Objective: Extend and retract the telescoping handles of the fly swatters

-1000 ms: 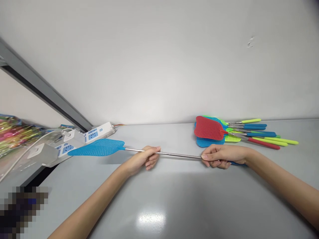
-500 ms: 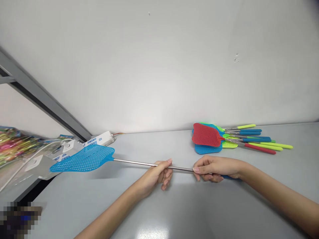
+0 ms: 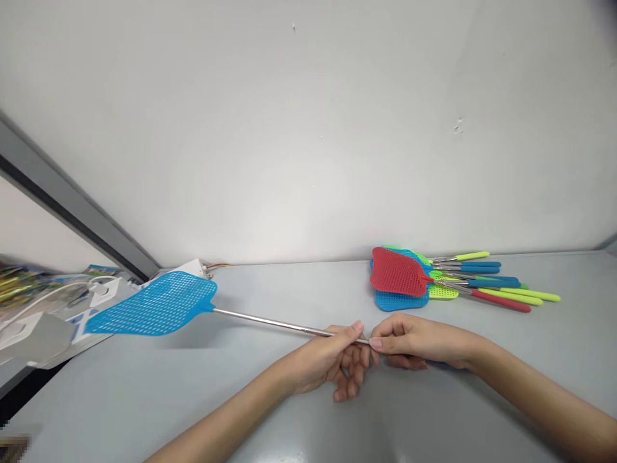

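Head view, nearest first: the left hand [image 3: 321, 363] and right hand [image 3: 417, 343] meet at lower centre, both on the steel shaft [image 3: 284, 325] of a blue fly swatter [image 3: 154, 303]. Left fingers [image 3: 348, 381] curl under the shaft, slightly parted, with the thumb over it. Right fingertips [image 3: 376, 344] press together on the shaft, and the blue handle [image 3: 446, 364] shows beneath that hand. The swatter's mesh head reaches out left, above a grey table [image 3: 270, 411] and in front of a white power strip [image 3: 193, 269]. Just beyond the hands, a pile of fly swatters [image 3: 398, 272] lies on the table, red on top. Colourful packets [image 3: 19, 283] sit far left, below a white wall [image 3: 308, 128].
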Tool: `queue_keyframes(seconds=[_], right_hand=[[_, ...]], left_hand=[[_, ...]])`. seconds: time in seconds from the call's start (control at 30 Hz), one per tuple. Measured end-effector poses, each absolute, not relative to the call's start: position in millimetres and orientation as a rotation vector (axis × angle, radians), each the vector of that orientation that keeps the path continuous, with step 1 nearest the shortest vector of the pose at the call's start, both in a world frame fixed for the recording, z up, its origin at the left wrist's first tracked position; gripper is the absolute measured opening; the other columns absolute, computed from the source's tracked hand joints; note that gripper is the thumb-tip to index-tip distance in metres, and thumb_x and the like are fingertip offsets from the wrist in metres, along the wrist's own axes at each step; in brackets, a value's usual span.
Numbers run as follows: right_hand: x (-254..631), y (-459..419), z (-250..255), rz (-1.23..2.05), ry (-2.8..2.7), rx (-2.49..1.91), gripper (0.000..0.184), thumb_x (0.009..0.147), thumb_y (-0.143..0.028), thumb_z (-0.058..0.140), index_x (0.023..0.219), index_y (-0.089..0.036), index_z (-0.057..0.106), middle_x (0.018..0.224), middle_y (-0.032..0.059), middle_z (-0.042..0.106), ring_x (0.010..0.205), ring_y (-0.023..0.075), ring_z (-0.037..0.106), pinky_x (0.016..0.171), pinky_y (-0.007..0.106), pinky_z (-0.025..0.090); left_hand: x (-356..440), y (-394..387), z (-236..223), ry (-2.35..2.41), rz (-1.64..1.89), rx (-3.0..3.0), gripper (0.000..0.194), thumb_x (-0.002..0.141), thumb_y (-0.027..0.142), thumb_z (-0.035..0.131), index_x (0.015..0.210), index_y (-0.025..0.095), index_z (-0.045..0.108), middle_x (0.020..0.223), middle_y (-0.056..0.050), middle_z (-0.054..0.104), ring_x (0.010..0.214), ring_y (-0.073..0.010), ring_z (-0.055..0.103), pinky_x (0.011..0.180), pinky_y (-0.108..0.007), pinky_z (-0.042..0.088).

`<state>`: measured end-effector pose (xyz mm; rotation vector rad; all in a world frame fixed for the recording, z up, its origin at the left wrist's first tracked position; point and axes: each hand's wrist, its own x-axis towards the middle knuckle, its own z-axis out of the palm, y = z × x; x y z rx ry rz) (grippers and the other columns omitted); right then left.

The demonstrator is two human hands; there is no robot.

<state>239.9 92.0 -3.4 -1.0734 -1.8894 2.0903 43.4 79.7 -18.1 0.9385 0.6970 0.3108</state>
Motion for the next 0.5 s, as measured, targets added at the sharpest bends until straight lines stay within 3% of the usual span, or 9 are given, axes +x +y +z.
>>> queue_keyframes(seconds=[0.27, 0.5], right_hand=[[238, 93, -3, 2.201, -1.904, -0.976, 0.038, 0.074, -0.046, 0.047, 0.069, -0.01, 0.057, 0.056, 0.0011, 0.052, 0.045, 0.0068, 0.046, 0.04, 0.017, 0.035], [240, 95, -7, 2.303, -1.863, -0.932, 0.033, 0.076, -0.041, 0.048, 0.073, -0.01, 0.056, 0.059, 0.0026, 0.056, 0.037, 0.0038, 0.037, 0.034, 0.016, 0.027]], left_hand=[[45, 75, -26, 0.694, 0.332, 0.965, 0.037, 0.08, 0.036, 0.034, 0.066, 0.009, 0.056, 0.05, -0.003, 0.051, 0.04, -0.0099, 0.049, 0.034, -0.018, 0.037], [45, 74, -29, 0.619, 0.34, 0.959, 0.039, 0.081, 0.034, 0.033, 0.074, 0.007, 0.061, 0.059, -0.007, 0.057, 0.049, -0.0117, 0.055, 0.046, -0.021, 0.042]])
